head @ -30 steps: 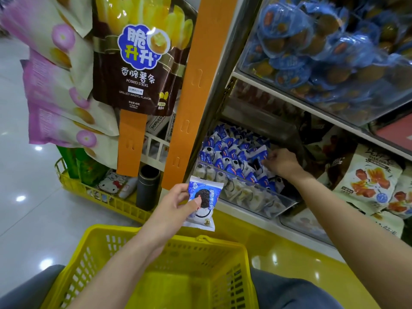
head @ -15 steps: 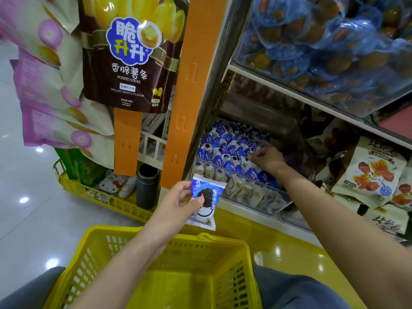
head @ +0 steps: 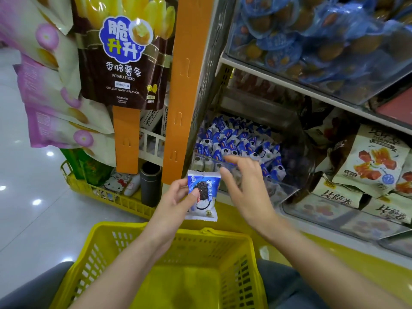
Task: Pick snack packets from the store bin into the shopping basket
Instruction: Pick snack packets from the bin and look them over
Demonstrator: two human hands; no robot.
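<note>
**Holding one snack packet above the yellow plastic shopping basket point(head: 116, 225), none dropped in yet**

Judging from the basket's visible floor, which shows only bare yellow mesh, the task looks to be at its very start. One blue-and-white foil snack packet point(head: 201, 197) printed with a dark cookie is out of the bin. It hangs just above the basket's far rim, pinched by the left hand point(head: 174, 204) between its fingers point(head: 181, 184) and thumb. The right hand point(head: 245, 190) hovers above and beyond that same rim. Its fingers point(head: 236, 166) are spread and grip nothing, though motion blur softens them. Beyond the basket and higher up, the clear plastic store bin point(head: 283, 184) is heaped with matching blue-and-white packets point(head: 234, 141). What is left, by my reading, is to release this packet into the basket and fetch more.
</note>
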